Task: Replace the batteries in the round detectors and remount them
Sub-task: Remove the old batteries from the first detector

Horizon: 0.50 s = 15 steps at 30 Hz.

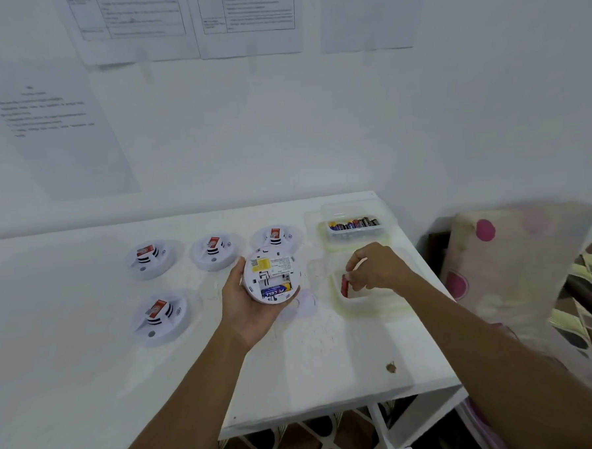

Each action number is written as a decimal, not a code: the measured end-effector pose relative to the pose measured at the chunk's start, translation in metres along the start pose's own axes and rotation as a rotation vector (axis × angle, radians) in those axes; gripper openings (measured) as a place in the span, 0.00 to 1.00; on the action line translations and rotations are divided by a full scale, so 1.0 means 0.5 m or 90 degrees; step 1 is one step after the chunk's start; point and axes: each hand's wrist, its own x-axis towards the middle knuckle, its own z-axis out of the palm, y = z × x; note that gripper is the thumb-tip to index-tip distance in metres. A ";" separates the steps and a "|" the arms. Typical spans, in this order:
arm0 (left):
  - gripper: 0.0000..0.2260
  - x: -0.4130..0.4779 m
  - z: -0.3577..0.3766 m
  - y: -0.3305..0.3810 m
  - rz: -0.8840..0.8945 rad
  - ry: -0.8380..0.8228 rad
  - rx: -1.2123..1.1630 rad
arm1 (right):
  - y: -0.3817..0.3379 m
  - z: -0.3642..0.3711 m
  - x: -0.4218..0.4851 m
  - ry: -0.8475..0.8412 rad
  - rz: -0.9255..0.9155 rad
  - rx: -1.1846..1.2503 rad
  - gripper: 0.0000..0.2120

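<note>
A white desk [89, 372] stands against a white wall [317, 127] with printed sheets [249, 17] taped across it. To the right of the desk a cushion [516, 261] with pink dots leans beside it.

Four round detectors rest face up on the desk: three in a back row [151, 260] [215, 252] [277, 238] and one nearer on the left [160, 317], each with a red label on its raised centre. At the far right corner sits a clear tub of batteries [354, 225], packed side by side. Nearer, a second clear tub [360, 300] lies just below the right hand.

The left hand [247, 306] is curled under a fifth detector [271, 277], holding it above the desk with its back turned up. Its battery bay is open; one blue and yellow battery [276, 290] lies in the lower slot, and the slot above it looks bare.

The right hand [375, 268] hangs over the near tub, fingers pinched on a red battery [344, 285] that stands roughly upright inside the tub's rim. I cannot tell whether the battery touches the bottom.
</note>
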 end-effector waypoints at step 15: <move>0.25 0.003 0.031 -0.007 0.044 0.001 -0.011 | -0.111 0.079 -0.087 0.030 -0.237 0.032 0.05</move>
